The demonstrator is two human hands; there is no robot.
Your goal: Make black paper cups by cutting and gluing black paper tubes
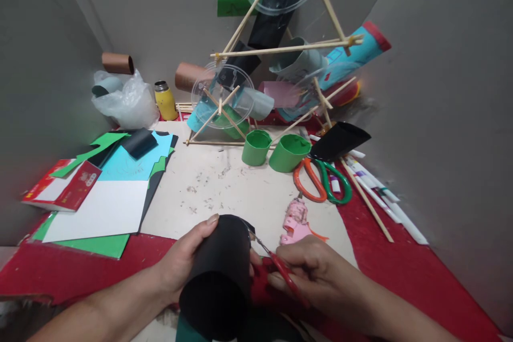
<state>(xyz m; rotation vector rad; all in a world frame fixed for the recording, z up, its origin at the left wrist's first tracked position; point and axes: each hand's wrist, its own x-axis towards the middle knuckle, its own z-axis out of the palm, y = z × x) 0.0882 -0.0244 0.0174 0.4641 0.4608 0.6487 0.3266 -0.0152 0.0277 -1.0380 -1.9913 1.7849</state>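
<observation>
Left hand (186, 259) curved, angled inward; right hand (308, 270) seemingly curled tight.

I'm standing by what looks like a handicraft corner, boxed in by plain grey walls (449, 91); whether it's in a home or a school I can't tell. The giveaways cover the red tabletop (385, 262): a pale board (160, 219) specked with scraps, coloured paper (134, 168) stacked at one side, a pink glue gun (295, 224), big scissors with orange and green handles (318, 177). Bare sticks are joined into a homemade frame (280, 50), with clear plastic lids (276, 12) about it, and red-handled scissors (286, 273) are at the rim of a black tube (222, 256)
</observation>
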